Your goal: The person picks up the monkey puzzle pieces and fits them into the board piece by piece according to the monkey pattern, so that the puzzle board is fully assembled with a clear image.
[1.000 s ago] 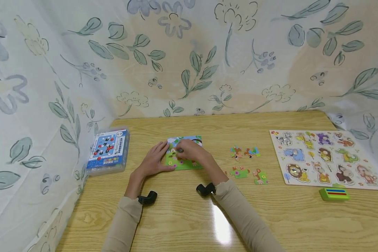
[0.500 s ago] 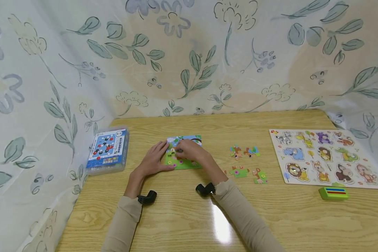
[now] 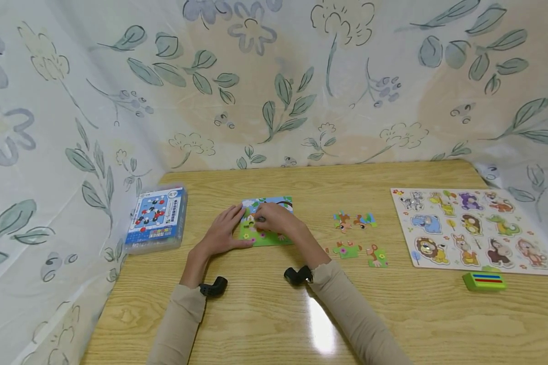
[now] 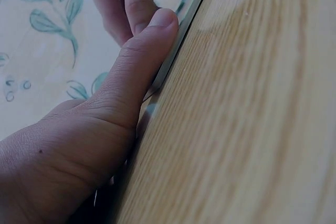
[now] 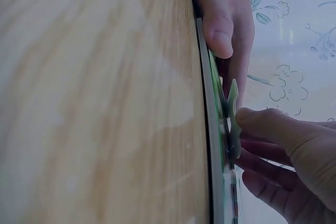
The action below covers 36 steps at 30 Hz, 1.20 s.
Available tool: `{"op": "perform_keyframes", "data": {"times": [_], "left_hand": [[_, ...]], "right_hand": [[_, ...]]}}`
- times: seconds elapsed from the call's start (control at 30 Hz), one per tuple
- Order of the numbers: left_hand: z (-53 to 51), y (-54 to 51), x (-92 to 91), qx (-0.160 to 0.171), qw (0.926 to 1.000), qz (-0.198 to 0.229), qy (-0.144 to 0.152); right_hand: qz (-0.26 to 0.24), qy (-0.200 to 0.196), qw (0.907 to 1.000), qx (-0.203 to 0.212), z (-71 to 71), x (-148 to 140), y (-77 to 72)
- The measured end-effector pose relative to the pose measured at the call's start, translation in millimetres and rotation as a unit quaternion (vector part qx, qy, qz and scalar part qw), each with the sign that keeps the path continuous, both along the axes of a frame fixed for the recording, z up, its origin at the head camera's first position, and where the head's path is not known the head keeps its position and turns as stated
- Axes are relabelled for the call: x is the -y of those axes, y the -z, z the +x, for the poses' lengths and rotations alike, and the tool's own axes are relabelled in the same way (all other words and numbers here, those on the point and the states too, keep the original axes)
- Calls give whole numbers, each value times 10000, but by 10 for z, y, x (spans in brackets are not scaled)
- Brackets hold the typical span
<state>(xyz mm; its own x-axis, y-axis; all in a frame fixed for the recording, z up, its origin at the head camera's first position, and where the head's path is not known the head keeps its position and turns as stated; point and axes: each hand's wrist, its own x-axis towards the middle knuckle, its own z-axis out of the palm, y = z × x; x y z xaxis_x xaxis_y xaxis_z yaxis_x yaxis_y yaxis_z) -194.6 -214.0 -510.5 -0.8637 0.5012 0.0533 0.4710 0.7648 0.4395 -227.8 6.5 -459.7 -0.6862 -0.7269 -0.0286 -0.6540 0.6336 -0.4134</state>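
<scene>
A jigsaw puzzle (image 3: 269, 239) with a green meadow and blue sky lies flat in the middle of the table. Along its left side rests my left hand (image 3: 221, 232), fingers extended and thumb at the near edge. My right hand (image 3: 276, 219) is over the puzzle and pinches a puzzle piece (image 5: 234, 124) between thumb and fingers. In the right wrist view that piece stands tilted up from the puzzle surface; its printed face is hidden. To the right lie several loose puzzle pieces (image 3: 348, 249), some showing a brown animal's face.
A clear case with a blue molecule-picture label (image 3: 156, 215) stands on the left of the table. At the right lies an animal peg board (image 3: 475, 228), with a green block (image 3: 484, 281) just before it. Flowered cloth (image 3: 274, 101) hangs behind the table (image 3: 255, 324).
Hardly anything differs. Both hands keep their places at the puzzle, and the right fingers shift only slightly over the same spot.
</scene>
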Motion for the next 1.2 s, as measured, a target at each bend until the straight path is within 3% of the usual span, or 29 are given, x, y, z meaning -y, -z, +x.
{"op": "perform_keyframes", "data": {"times": [0.53,0.9,1.2], "left_hand": [[-13,20,-6,57,10000,13,-38],[-8,28,4,-54,9999,130,53],[4,7,8,-109,9995,233,179]], "right_hand": [[-150,131,9996,-206,11,17,84],[169,238,9976,-628,43,4,62],[129,212,9984,-503,56,-18,52]]}}
